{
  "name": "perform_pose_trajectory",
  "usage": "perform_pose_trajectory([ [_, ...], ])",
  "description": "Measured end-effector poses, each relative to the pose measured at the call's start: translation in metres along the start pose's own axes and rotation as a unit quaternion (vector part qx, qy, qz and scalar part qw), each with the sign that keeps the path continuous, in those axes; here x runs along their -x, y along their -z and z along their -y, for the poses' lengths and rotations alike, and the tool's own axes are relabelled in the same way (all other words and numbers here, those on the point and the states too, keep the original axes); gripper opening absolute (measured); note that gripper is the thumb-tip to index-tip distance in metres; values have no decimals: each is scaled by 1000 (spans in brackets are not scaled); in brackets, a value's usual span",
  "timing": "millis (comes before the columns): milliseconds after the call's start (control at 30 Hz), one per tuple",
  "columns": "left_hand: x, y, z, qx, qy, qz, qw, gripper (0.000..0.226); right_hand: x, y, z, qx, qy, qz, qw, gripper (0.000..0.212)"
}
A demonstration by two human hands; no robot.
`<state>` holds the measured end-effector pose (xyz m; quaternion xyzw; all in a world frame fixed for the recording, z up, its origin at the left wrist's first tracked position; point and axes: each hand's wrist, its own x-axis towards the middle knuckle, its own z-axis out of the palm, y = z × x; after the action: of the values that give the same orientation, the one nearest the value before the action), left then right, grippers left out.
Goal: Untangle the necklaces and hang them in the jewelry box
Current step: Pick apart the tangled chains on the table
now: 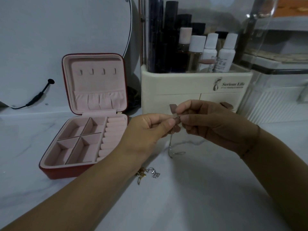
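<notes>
Both hands are meeting above the table (200, 189), in front of the organizer (183, 87). The left hand (150, 129) is pinching the top of a silver chain (171, 144) between thumb and forefinger. The right hand (211, 122) is pinching the same spot from the other side, fingertips nearly touching the left's. What they are working there is too small to make out; it may be the clasp.

The chain is hanging straight down from the pinch, long axis vertical. Its lower end is reaching the table and curling off to the right, lying flat.

A tangle (147, 173) of gold and silver chain is lying on the table nearer the person, just beside the left forearm and near the box's front right corner.

The box (55, 172) is sitting open to the left of the hands, lid standing upright at the back and facing the person. Four hooks (97, 71) are running in a row across the lid's upper part, all bare.

Bottles (211, 47) are standing in the organizer. A mirror (66, 22) is standing behind the box, with a cable (38, 95) at its foot.
</notes>
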<state>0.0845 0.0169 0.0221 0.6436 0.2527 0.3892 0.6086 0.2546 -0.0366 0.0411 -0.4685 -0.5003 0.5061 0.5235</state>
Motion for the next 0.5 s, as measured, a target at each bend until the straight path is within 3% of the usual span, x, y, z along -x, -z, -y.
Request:
perform_pose_trajectory([
  [267, 1, 2, -1, 24, 22, -1, 999, 15, 2, -4, -1, 86, -29, 3, 996, 24],
  [333, 0, 3, -1, 27, 23, -6, 999, 16, 1, -4, -1, 95, -24, -10, 995, 16],
  [500, 1, 3, 0, 23, 39, -3, 999, 18, 1, -7, 0, 79, 18, -20, 997, 19],
])
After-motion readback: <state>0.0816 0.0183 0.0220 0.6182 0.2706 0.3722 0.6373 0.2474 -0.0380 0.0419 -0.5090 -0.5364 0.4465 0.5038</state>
